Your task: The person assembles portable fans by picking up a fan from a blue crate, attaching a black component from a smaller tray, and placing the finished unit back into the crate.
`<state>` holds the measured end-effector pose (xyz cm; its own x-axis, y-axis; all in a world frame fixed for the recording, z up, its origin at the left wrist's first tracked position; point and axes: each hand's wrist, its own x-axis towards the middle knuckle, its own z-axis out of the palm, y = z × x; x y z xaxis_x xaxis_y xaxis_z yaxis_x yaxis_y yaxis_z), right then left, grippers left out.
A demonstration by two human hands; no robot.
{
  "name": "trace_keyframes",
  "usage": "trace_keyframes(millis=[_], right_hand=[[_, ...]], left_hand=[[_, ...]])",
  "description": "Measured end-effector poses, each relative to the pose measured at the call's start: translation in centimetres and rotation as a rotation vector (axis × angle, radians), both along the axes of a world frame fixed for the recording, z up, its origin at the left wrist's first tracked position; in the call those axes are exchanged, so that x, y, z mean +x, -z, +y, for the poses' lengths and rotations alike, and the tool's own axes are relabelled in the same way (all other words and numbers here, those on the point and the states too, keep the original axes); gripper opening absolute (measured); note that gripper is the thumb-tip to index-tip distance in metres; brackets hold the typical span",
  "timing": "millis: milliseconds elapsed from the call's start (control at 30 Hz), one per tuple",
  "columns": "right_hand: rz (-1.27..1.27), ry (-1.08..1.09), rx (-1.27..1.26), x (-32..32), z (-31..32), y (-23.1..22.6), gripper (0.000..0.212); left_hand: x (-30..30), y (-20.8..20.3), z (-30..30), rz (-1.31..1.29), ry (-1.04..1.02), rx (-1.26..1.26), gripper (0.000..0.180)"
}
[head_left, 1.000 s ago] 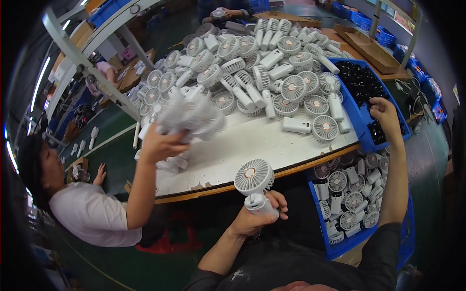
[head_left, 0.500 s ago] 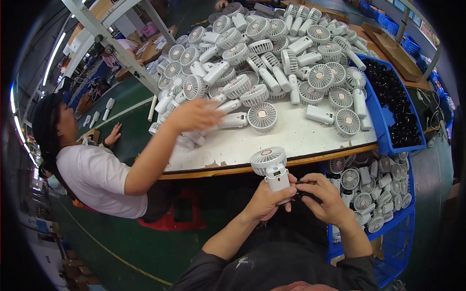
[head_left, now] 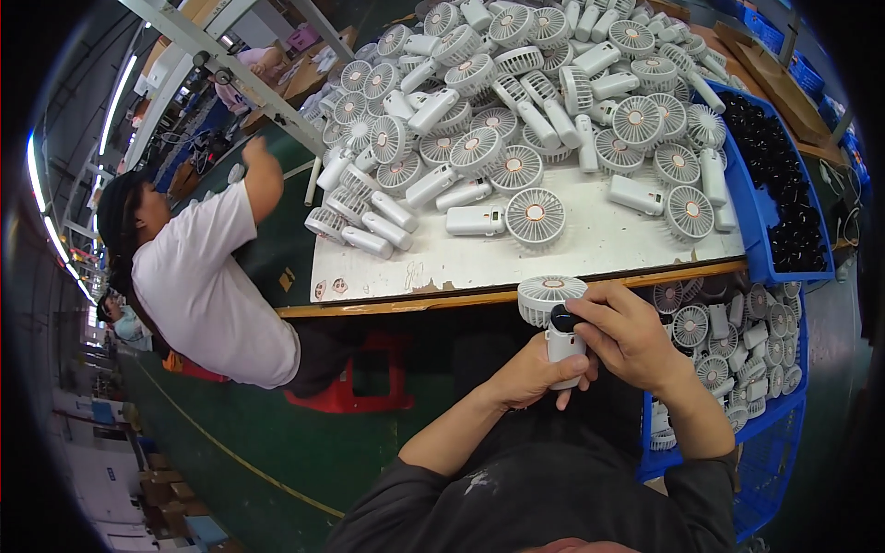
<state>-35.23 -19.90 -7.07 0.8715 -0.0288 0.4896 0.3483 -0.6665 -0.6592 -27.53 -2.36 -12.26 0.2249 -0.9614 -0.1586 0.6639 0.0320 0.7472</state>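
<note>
In the head view, the left hand [head_left: 533, 373] is clamping the handle of a small white fan [head_left: 565, 347], which is sitting upright in the grip just off the near edge of the surface [head_left: 608, 241]. The right hand [head_left: 631, 332] is pinching a round black cap [head_left: 562, 319] at the top of that handle, so both hands are working close together on one fan. More white fans are lying in a pile [head_left: 477, 150] on the surface. At its right end a blue tray [head_left: 751, 207] is holding black parts [head_left: 793, 184]; below that end, a blue crate [head_left: 765, 422] is holding fans. Left of the surface, a co-worker [head_left: 212, 286] is raising an arm.
</note>
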Motion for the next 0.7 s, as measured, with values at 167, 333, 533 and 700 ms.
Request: trace_keyframes(millis=[167, 333, 533, 700], right_hand=[[0.028, 0.017, -0.044, 0.0, 0.7, -0.5, 0.036], [0.107, 0.1, -0.094, -1.2, 2.7, -0.3, 0.053], [0.018, 0.287, -0.144, -2.3, 5.2, 2.2, 0.067], [0.539, -0.041, 1.229, -6.6, 3.1, 7.5, 0.052]], left_hand=[[-0.4, 0.4, -0.1, 0.082, -0.074, -0.075, 0.06], [-1.5, -0.3, -1.3, 0.185, -0.374, 0.078, 0.059], [-1.8, 0.2, -1.0, -0.111, -0.298, 0.119, 0.058], [-0.4, -4.2, -2.6, -1.469, -0.279, 0.063, 0.096]])
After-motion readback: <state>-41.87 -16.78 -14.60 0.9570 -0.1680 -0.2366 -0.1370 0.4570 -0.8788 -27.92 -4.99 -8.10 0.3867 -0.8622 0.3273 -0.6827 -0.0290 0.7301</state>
